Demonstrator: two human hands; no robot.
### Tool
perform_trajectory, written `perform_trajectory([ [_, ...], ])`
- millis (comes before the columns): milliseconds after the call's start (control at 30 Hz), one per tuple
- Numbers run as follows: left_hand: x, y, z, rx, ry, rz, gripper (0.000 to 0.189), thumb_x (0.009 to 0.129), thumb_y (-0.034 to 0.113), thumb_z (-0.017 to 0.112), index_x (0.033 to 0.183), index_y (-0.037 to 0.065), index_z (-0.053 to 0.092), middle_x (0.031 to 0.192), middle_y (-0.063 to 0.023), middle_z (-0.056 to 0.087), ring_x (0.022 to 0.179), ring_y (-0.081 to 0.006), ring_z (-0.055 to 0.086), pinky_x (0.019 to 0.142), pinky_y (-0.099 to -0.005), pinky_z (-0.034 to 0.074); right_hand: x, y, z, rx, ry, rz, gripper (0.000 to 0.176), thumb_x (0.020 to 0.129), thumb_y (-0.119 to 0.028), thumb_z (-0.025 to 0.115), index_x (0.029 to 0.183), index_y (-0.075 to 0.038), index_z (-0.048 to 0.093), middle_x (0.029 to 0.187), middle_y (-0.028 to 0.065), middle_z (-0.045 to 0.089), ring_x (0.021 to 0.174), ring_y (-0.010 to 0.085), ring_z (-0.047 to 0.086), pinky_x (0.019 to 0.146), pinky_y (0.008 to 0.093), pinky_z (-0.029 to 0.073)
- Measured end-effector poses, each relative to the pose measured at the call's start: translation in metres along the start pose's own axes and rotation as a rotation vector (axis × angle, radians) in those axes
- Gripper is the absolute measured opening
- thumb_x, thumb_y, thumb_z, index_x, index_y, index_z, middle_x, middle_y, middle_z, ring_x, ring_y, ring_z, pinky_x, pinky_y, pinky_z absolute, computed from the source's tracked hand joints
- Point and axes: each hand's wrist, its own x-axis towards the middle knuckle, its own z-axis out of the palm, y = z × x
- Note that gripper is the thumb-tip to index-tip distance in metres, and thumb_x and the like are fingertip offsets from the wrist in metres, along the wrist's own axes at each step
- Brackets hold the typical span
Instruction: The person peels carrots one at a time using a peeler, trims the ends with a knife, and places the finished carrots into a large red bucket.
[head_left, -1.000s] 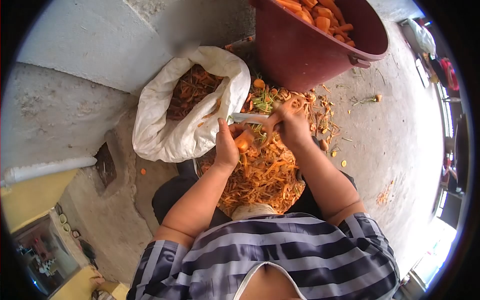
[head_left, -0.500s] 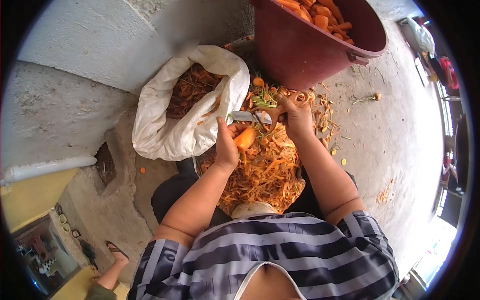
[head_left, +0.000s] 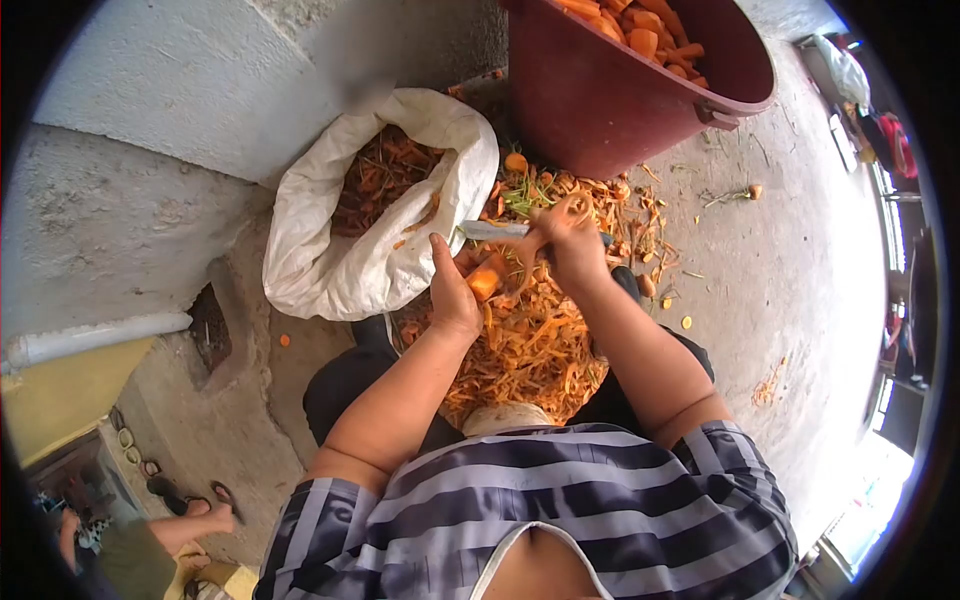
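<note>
My left hand [head_left: 455, 298] is wrapped round an orange carrot [head_left: 484, 283] above a heap of peelings [head_left: 530, 350]. Close by on the right, my right hand [head_left: 575, 250] grips a peeler [head_left: 522, 258] with a brownish-orange frame, blurred by motion, its end at the carrot. A knife [head_left: 490, 230] with a pale blade also shows by my right hand; whether that hand holds it too, I cannot tell. At the left stands an open white sack [head_left: 300, 250] with dark orange peelings inside.
A large dark red tub [head_left: 610, 110] of peeled carrots stands beyond my hands. Green tops and carrot scraps lie on the concrete floor [head_left: 780, 280]. A wall [head_left: 160, 90] rises at the left. Another person's bare leg [head_left: 185, 528] shows at the lower left.
My right hand has moved left and slightly down, bringing the peeler onto the carrot. At the lower left, more of the other person has come into view.
</note>
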Motion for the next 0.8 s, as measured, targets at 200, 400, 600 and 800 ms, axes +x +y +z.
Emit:
perform_trajectory([
  [200, 0.000, 0.004, -0.001, 0.030, -0.057, -0.001, 0.076, 0.078, 0.071, 0.026, 0.084, 0.000, 0.053, 0.078, -0.0106, 0.059, 0.071, -0.0187, 0.057, 0.065, -0.0308, 0.046, -0.003, -0.011, 0.002, 0.004, 0.002, 0.034, 0.012, 0.079, -0.012, 0.062, 0.076, -0.005, 0.052, 0.065, 0.0041, 0.057, 0.049, 0.0122, 0.053, 0.042, 0.0214, 0.042],
  [400, -0.002, 0.007, -0.001, 0.047, -0.054, -0.053, 0.075, 0.080, 0.069, 0.025, 0.094, 0.000, 0.051, 0.088, -0.0098, 0.058, 0.081, -0.0179, 0.056, 0.069, -0.0318, 0.045, -0.006, -0.022, 0.007, -0.075, 0.095, -0.049, 0.013, 0.079, -0.015, 0.064, 0.078, -0.007, 0.053, 0.064, 0.0027, 0.057, 0.048, 0.0105, 0.051, 0.041, 0.0206, 0.039],
  [600, -0.004, 0.004, 0.002, 0.126, -0.140, 0.006, 0.063, 0.088, 0.057, 0.025, 0.110, 0.002, 0.046, 0.101, -0.0087, 0.054, 0.090, -0.0173, 0.056, 0.077, -0.0332, 0.048, -0.009, -0.021, 0.009, -0.160, 0.053, -0.009, 0.021, 0.079, -0.021, 0.064, 0.081, -0.004, 0.054, 0.065, 0.0036, 0.057, 0.050, 0.0107, 0.052, 0.044, 0.0206, 0.042],
  [800, -0.007, 0.008, 0.009, 0.073, -0.177, -0.044, 0.066, 0.086, 0.061, 0.020, 0.110, 0.005, 0.046, 0.097, -0.0058, 0.055, 0.084, -0.0159, 0.056, 0.067, -0.0320, 0.049, -0.007, -0.018, 0.007, -0.176, 0.067, 0.037, 0.025, 0.078, -0.023, 0.066, 0.078, -0.001, 0.055, 0.063, 0.0065, 0.058, 0.047, 0.0116, 0.054, 0.042, 0.0226, 0.046],
])
